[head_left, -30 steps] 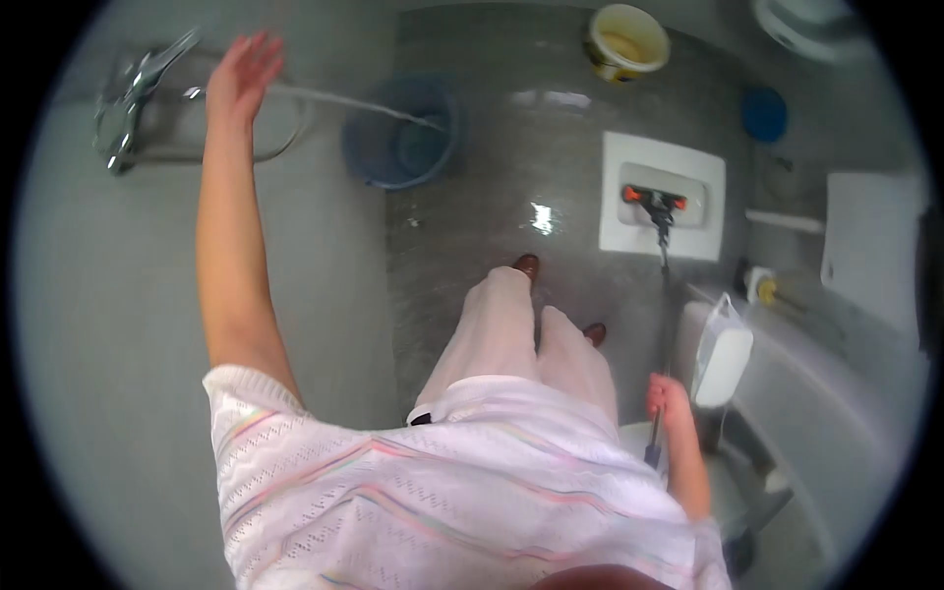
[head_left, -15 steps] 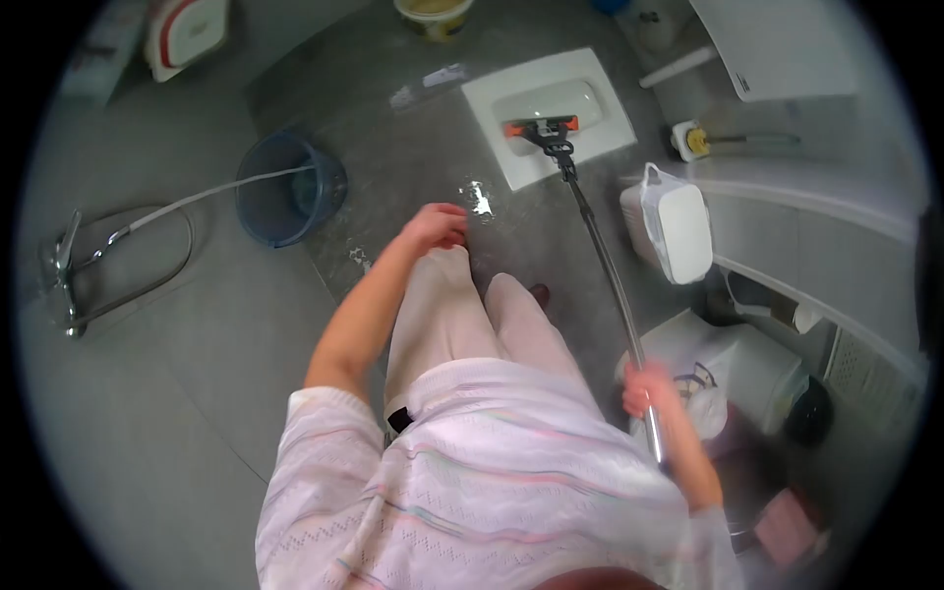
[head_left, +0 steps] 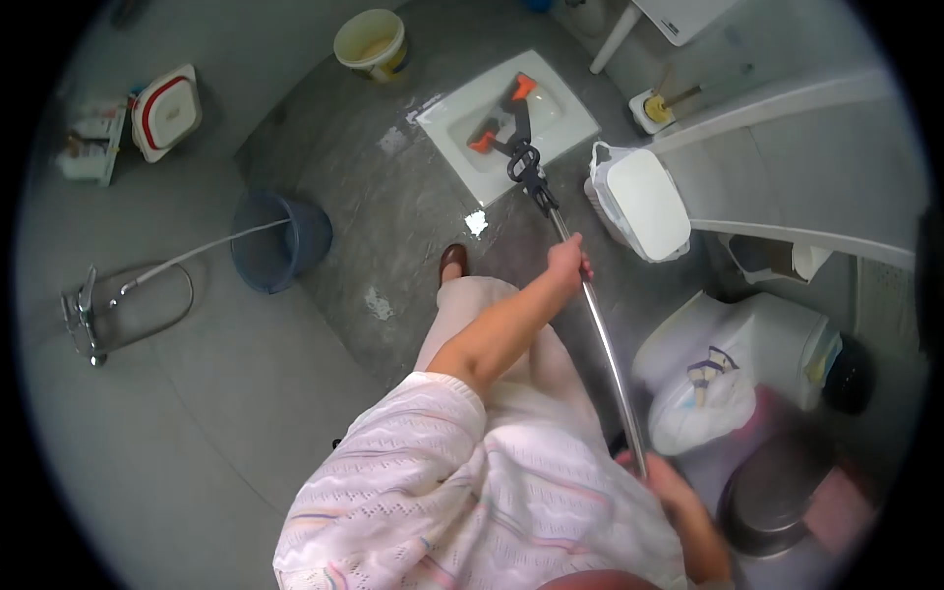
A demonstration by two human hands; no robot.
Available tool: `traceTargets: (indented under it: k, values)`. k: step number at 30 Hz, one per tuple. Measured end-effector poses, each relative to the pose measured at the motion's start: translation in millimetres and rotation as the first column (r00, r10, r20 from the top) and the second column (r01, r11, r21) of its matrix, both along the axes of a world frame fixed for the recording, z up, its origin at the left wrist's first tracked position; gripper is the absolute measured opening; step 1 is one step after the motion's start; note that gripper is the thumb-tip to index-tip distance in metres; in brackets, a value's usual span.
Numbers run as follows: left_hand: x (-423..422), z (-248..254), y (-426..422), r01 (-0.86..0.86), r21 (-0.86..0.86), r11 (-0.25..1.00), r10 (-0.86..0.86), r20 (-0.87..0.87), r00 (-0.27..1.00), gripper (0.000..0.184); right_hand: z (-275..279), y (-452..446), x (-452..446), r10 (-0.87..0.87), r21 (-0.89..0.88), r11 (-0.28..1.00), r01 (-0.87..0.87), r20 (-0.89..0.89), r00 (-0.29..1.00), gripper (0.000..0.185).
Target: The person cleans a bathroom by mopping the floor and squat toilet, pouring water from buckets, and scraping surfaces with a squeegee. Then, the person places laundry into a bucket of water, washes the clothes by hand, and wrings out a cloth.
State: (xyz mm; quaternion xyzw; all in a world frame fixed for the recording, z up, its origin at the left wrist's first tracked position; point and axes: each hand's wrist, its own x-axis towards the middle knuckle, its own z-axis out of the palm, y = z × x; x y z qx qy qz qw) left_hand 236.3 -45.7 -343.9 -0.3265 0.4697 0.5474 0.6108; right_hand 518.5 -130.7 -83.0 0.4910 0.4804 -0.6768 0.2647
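A mop [head_left: 612, 356] with a long metal pole slants from beside my body up to a white squat toilet [head_left: 462, 169] set in the floor. Its dark head, with orange ends, is tilted over the basin; whether it touches the bottom I cannot tell. My left hand [head_left: 569, 265] is closed around the upper part of the pole, below the dark joint. Near my waist, my right hand [head_left: 667, 481] is wrapped around the pole's near end, its fingers partly hidden.
A blue bucket [head_left: 317, 241] with a shower hose in it stands left, a white tub [head_left: 398, 47] at the back. To the right are a lidded white bin [head_left: 649, 205], a toilet brush [head_left: 654, 110] and a brown basin [head_left: 772, 487]. The grey floor [head_left: 379, 211] has shiny wet patches.
My left hand has moved right from above my knee and taken hold of the pole. The mop head has turned and now slants across the basin. My right hand is lower, nearer my body.
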Motion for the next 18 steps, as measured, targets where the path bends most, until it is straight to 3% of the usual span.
traceTargets:
  k: [2, 5, 8, 9, 10, 11, 12, 13, 14, 16, 18]
  values:
    - [18.6, 14.1, -8.1, -0.02, 0.044, 0.999, 0.017, 0.064, 0.998, 0.021, -21.8, 22.3, -26.9, -0.119, -0.082, 0.989, 0.125, 0.075, 0.99, 0.04]
    - [16.0, 41.7, -3.5, 0.01, 0.084, 0.996, -0.022, 0.147, 0.989, 0.025, -39.8, 60.8, -86.8, -0.217, 0.004, 0.976, 0.218, 0.079, 0.973, 0.031]
    - [-30.7, 28.5, -2.9, 0.114, 0.205, 0.972, -0.158, 0.214, 0.964, 0.029, -38.0, 58.4, -121.8, -0.236, 0.085, 0.97, 0.227, 0.119, 0.964, 0.022]
    - [-66.2, 53.0, -9.0, 0.347, 0.33, 0.878, -0.405, 0.128, 0.905, 0.036, -34.8, 60.3, -131.2, -0.229, 0.125, 0.969, 0.213, 0.135, 0.964, 0.019]
    - [-101.8, 45.5, -11.4, 0.651, 0.32, 0.688, -0.69, 0.011, 0.724, 0.046, -31.3, 60.7, -135.8, -0.226, 0.156, 0.967, 0.203, 0.147, 0.963, 0.018]
    - [-136.4, 50.7, -7.6, 0.881, 0.149, 0.449, -0.811, -0.345, 0.472, 0.049, -24.9, 57.9, -135.8, -0.223, 0.18, 0.965, 0.193, 0.163, 0.961, 0.016]
    - [-167.4, 22.9, -7.2, 0.92, -0.054, 0.389, -0.81, -0.496, 0.313, 0.045, -16.5, 54.9, -137.6, -0.221, 0.199, 0.963, 0.184, 0.181, 0.958, 0.015]
    - [-202.8, -1.5, -0.6, 0.84, -0.135, 0.526, -0.771, -0.494, 0.403, 0.045, 0.2, 56.3, -147.5, -0.166, 0.251, 0.962, 0.111, 0.212, 0.963, 0.013]
    - [-231.2, -4.4, 9.8, 0.728, -0.245, 0.64, -0.657, -0.666, 0.353, 0.05, 7.3, 53.6, -149.5, -0.152, 0.268, 0.959, 0.098, 0.188, 0.97, 0.012]
    - [-263.6, -85.0, 44.3, 0.51, -0.271, 0.817, -0.413, -0.891, 0.189, 0.053, 17.1, 51.3, -148.6, -0.122, 0.304, 0.95, 0.075, 0.142, 0.982, 0.012]
    - [-276.8, -14.7, 83.8, 0.659, -0.036, 0.751, -0.39, -0.83, 0.399, 0.051, 27.0, 55.2, -165.7, -0.226, 0.179, 0.964, 0.198, 0.153, 0.962, 0.01]
